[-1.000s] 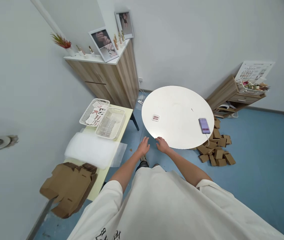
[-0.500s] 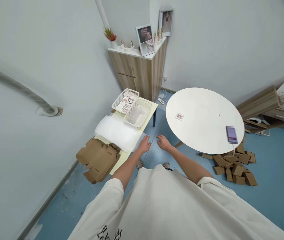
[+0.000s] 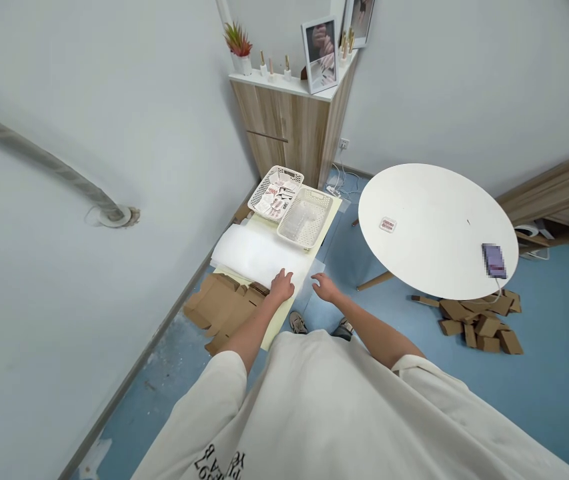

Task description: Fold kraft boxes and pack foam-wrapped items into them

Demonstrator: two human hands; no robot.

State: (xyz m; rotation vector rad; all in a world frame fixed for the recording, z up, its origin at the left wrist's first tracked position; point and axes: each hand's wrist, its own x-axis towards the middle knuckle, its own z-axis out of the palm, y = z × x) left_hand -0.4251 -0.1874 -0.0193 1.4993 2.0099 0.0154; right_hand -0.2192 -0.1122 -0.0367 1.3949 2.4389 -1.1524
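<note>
My left hand is over the near right part of a stack of white sheets, fingers apart and nothing held; I cannot tell if it touches them. My right hand hovers just off the edge of the low yellowish table, fingers spread, with nothing in it. Beyond the sheets stand two white baskets: one holds printed cards, the other holds clear plastic pieces. Flattened brown cardboard boxes lie at the near left of the sheets.
A round white table stands to the right, bearing a small printed card and a purple blurred device with a cable. Small brown boxes are piled on the floor. A wooden cabinet fills the corner behind.
The view has shifted, so the tables and baskets sit further right or left of where they were. My left hand has come from the table's edge to over the white sheets.
</note>
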